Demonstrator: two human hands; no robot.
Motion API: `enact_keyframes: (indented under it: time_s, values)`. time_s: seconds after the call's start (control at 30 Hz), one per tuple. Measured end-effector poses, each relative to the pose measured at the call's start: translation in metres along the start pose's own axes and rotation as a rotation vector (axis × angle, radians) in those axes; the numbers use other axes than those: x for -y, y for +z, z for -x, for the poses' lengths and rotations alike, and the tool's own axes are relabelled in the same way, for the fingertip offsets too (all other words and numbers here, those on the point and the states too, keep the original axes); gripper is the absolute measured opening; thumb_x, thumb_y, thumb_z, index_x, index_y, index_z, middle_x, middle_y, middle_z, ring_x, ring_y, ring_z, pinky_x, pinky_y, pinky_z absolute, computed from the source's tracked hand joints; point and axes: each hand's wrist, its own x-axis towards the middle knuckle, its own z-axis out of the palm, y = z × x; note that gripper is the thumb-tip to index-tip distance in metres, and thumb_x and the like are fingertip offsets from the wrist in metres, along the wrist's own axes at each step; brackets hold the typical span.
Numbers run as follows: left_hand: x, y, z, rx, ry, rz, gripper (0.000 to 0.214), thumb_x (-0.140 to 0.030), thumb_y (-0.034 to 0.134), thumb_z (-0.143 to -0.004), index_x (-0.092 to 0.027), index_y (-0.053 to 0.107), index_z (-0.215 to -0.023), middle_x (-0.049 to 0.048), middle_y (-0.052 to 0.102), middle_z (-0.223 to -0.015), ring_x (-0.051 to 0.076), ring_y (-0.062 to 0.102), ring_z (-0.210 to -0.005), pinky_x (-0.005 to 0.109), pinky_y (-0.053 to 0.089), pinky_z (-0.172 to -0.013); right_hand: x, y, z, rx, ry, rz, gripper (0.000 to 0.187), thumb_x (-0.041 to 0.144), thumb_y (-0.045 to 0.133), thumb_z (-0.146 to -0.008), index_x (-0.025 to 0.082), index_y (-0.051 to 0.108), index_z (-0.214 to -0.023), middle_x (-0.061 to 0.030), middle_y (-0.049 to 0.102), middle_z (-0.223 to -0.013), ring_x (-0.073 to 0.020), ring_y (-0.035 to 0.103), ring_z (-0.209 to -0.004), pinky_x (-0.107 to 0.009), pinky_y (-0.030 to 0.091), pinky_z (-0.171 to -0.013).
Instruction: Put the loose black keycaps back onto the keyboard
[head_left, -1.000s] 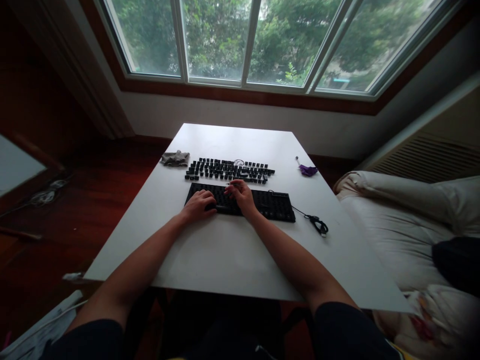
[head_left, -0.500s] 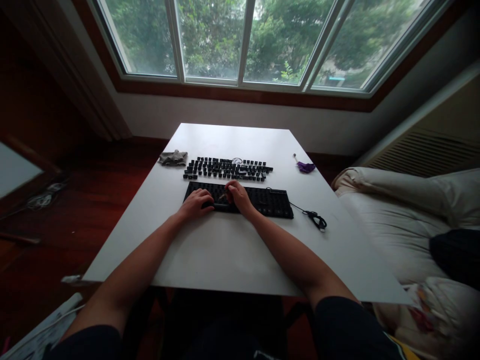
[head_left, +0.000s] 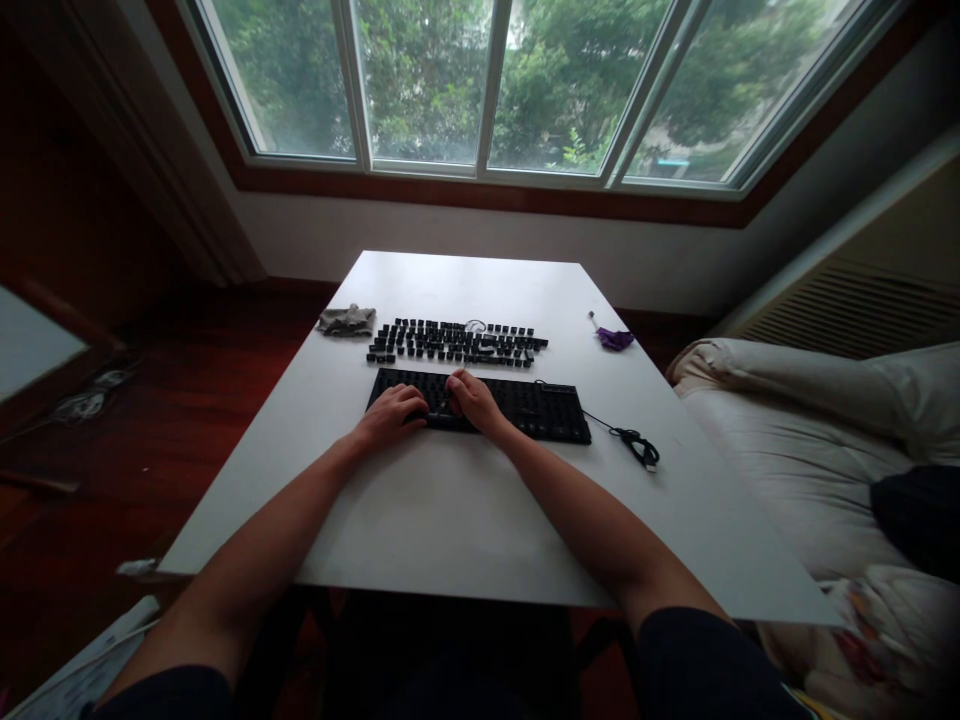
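Observation:
A black keyboard [head_left: 551, 410] lies on the white table with many of its keycaps off. My left hand [head_left: 392, 412] grips its left front part, fingers curved over the top and thumb along the front edge. Over the left-middle of the board, my right hand [head_left: 474, 398] is closed in a pinch. A small thin thing seems to stick out of that pinch, too small and dark to name. Behind the keyboard stand rows of loose black keycaps [head_left: 420, 341], apart from both hands.
A grey cloth [head_left: 347, 320] lies at the left of the keycaps. Toward the right edge are a purple cloth [head_left: 615, 340] and a thin stick-like item [head_left: 592, 318]. The keyboard's coiled cable [head_left: 637, 447] rests on the table [head_left: 450, 510]. A sofa [head_left: 780, 450] stands to the right.
My right hand has shifted slightly and turned at the wrist over the same part of the keyboard. My left hand keeps its place. The whole view has tilted a little.

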Motion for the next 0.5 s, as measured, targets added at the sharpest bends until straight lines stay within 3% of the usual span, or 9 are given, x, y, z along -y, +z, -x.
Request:
enact_keyframes:
  time_s: [0.3,0.5]
  values:
    - [-0.0002,0.0013,-0.0001,-0.003,0.019,-0.012,0.018,-0.033,0.065,-0.093,-0.022,0.068,-0.107,0.0078,0.065,-0.111,0.024,0.058,-0.102,0.042,0.046,-0.095,0.0018,-0.001,-0.0065,0.092,0.074,-0.012,0.034,0.049,0.043,-0.099,0.021,0.057,-0.087,0.0029,0.062,-0.055,-0.0122,0.054,-0.042,-0.023,0.043,-0.046]
    - [-0.0047,-0.0002,-0.0013,-0.001,0.038,-0.015,0.019,-0.032,0.063,-0.094,-0.021,0.068,-0.108,0.0079,0.066,-0.11,0.024,0.057,-0.1,0.042,0.046,-0.094,0.0052,-0.0006,-0.0085,0.116,0.098,0.029,0.035,0.048,0.041,-0.101,0.021,0.057,-0.086,0.0036,0.059,-0.053,-0.0127,0.055,-0.042,-0.022,0.042,-0.045]
